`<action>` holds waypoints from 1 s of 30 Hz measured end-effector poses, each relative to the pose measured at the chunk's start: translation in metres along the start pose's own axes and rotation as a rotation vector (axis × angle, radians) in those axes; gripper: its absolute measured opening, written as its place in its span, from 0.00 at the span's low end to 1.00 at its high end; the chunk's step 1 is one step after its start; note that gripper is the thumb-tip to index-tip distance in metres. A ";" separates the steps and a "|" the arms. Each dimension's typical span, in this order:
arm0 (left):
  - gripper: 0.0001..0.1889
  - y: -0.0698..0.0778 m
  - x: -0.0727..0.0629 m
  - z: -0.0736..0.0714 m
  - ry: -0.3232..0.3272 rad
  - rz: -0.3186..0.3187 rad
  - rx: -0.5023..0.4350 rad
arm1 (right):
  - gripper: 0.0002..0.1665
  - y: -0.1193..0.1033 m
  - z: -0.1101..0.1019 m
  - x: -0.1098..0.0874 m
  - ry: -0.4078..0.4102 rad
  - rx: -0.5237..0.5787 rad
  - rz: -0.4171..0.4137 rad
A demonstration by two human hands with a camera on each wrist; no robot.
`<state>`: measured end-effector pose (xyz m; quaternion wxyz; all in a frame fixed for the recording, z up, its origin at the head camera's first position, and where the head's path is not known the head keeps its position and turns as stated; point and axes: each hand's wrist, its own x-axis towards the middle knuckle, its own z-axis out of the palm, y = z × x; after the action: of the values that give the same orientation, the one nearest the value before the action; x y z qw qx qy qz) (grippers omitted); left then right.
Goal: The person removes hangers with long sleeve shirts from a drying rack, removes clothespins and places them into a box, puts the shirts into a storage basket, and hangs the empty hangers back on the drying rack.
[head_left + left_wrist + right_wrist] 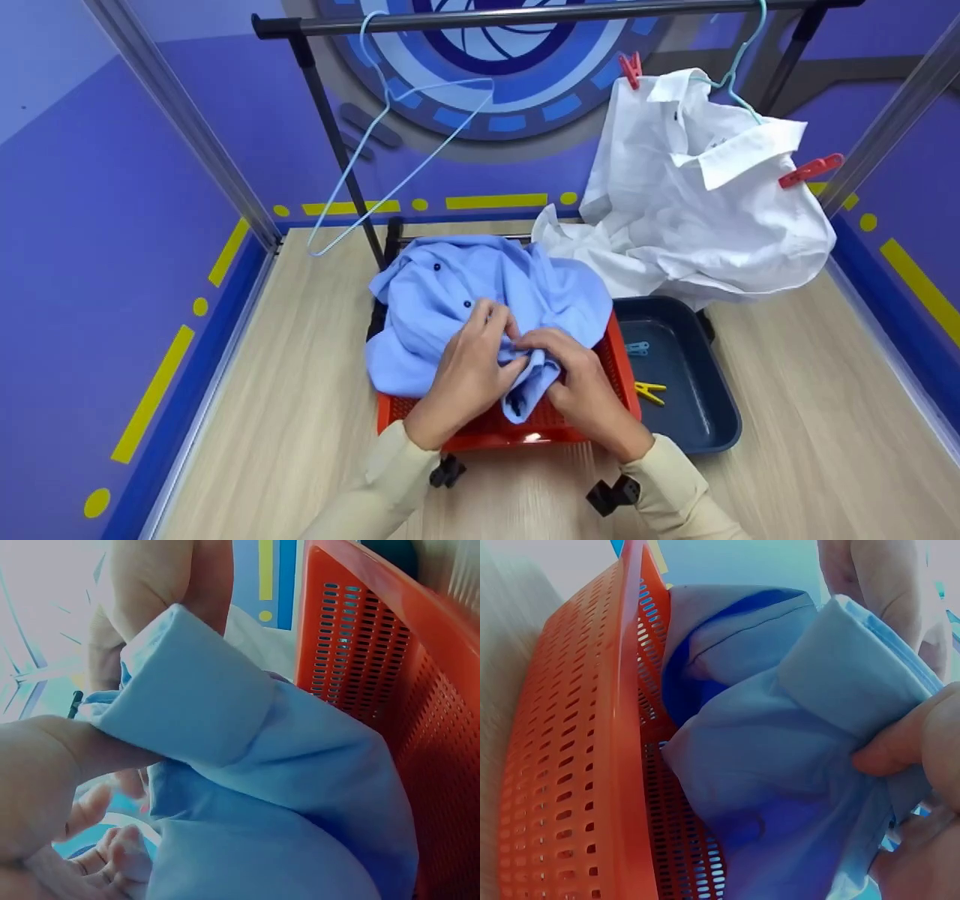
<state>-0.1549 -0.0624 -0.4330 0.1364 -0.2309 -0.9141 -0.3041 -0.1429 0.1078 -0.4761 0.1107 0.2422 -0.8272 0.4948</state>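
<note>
A light blue shirt (420, 322) with dark buttons lies bunched over the red basket (628, 386), spilling past its left side. My left hand (469, 367) pinches a folded part of the shirt near the basket's front. Close beside it, my right hand (585, 382) grips the same part with thumb and fingers. In the left wrist view, a stiff folded band (195, 690) of the shirt stands up between the hands. The right wrist view shows the thumb pressing just under that band (855, 667). Fingers partly hide the cloth's edge.
A bare light blue hanger (426, 166) hangs on the black rack (525, 16). At right hangs a white shirt (675, 225) with red clothespins (810, 171). A dark basin (697, 405) right of the basket holds a yellow clothespin (651, 392) and a blue clothespin (637, 348).
</note>
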 end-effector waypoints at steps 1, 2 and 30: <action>0.14 -0.001 -0.001 0.000 0.004 0.006 -0.011 | 0.33 0.000 -0.001 0.000 0.006 0.004 -0.004; 0.14 -0.002 -0.002 -0.001 0.004 0.016 -0.028 | 0.31 0.001 -0.001 0.000 0.014 0.005 -0.003; 0.33 -0.021 -0.013 -0.011 -0.164 0.313 0.171 | 0.17 0.007 -0.012 0.007 0.109 0.253 0.204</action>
<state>-0.1530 -0.0889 -0.4396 0.1260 -0.3818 -0.8976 -0.1807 -0.1532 0.1193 -0.4730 0.0734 0.1419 -0.7712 0.6162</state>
